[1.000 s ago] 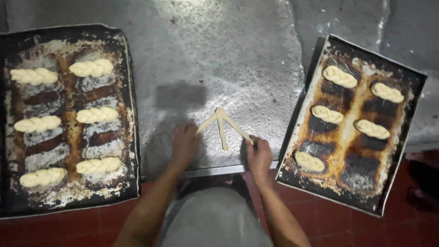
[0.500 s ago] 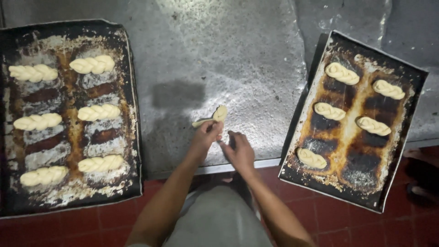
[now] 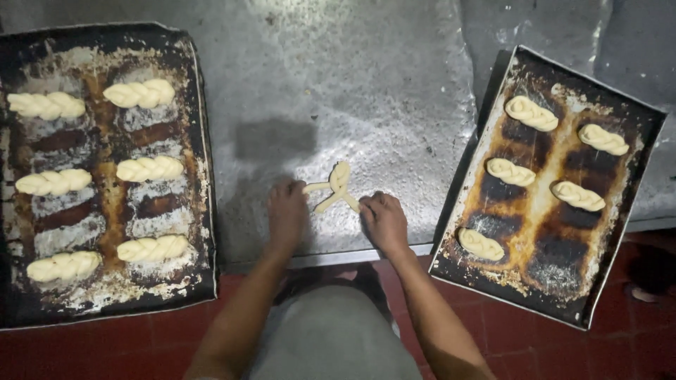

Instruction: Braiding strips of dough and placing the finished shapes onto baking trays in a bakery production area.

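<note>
A small piece of pale dough, made of thin strands partly plaited at its far end, lies on the metal worktop near the front edge. My left hand pinches the loose strand end on the left side. My right hand grips the strand end on the right. Both hands rest on the worktop, close together, with the plaited part pointing away from me.
A dark, crusted baking tray on the left holds several plaited dough pieces in two columns. Another dark tray on the right, tilted over the table edge, holds several more. Red tiled floor lies below.
A second ago the strands lay spread in a fan with my hands apart. Half a second ago both hands bunched over the dough. Now the far end is plaited and my hands hold the loose ends.
</note>
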